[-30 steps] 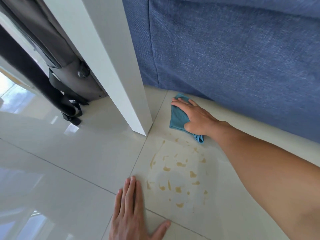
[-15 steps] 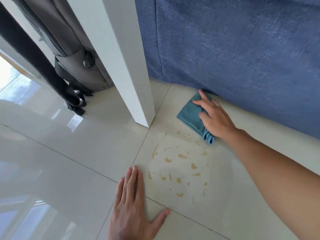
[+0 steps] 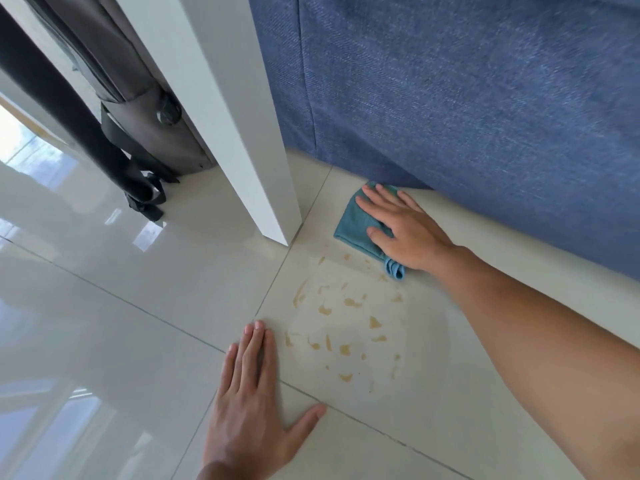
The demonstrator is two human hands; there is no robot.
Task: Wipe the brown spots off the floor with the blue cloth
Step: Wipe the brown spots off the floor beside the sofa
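Observation:
A folded blue cloth (image 3: 353, 225) lies flat on the pale tiled floor (image 3: 138, 323), close under the blue sofa. My right hand (image 3: 403, 230) presses down on the cloth with fingers spread, covering most of it. Just in front of the cloth, several brown spots (image 3: 346, 327) are scattered over one tile, with a faint wet smear around them. My left hand (image 3: 252, 407) rests flat on the floor at the left edge of the spots, fingers together and thumb out, holding nothing.
A blue fabric sofa (image 3: 467, 98) fills the back and right. A white post (image 3: 225, 109) stands on the floor left of the cloth. Behind it, a grey bag (image 3: 138, 109) and a dark leg (image 3: 69, 126) stand at the left.
My right hand has stayed on the cloth by the sofa, its fingers turning and flattening over it. My left hand has not moved on the floor.

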